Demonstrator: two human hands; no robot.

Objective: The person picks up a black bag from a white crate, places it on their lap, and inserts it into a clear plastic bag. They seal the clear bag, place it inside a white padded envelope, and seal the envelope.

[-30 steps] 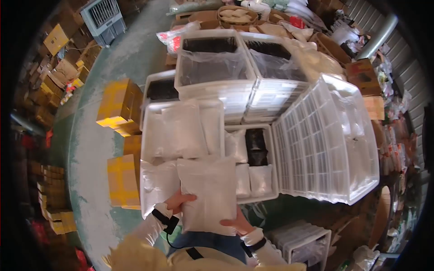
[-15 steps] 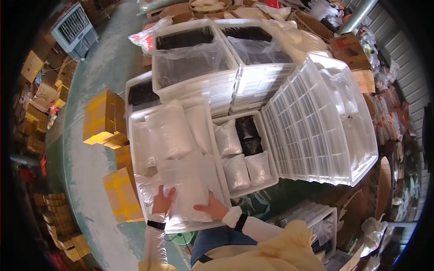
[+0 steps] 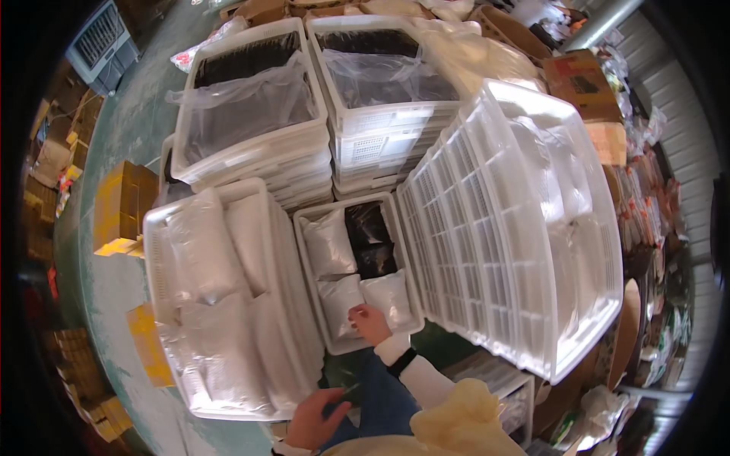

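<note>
My right hand is over the near end of the low white crate, in front of a silvery-white bag. Its fingers are curled, and anything between them is too small to make out. My left hand hovers near my knees, just off the near right corner of the left crate stack; it is empty, thumb and fingers apart. White filled bags lie in that stack's top crate. The low crate also holds other white bags and black bags.
A tall stack of white crates leans on the right. Behind are two more stacks with plastic-covered black contents. Cardboard boxes stand at left, near an air cooler. Another crate sits by my right side.
Both hands have left the white bags in the left crate. My right hand has moved over the low crate, and my left has drawn back toward my body. The view has shifted right.
</note>
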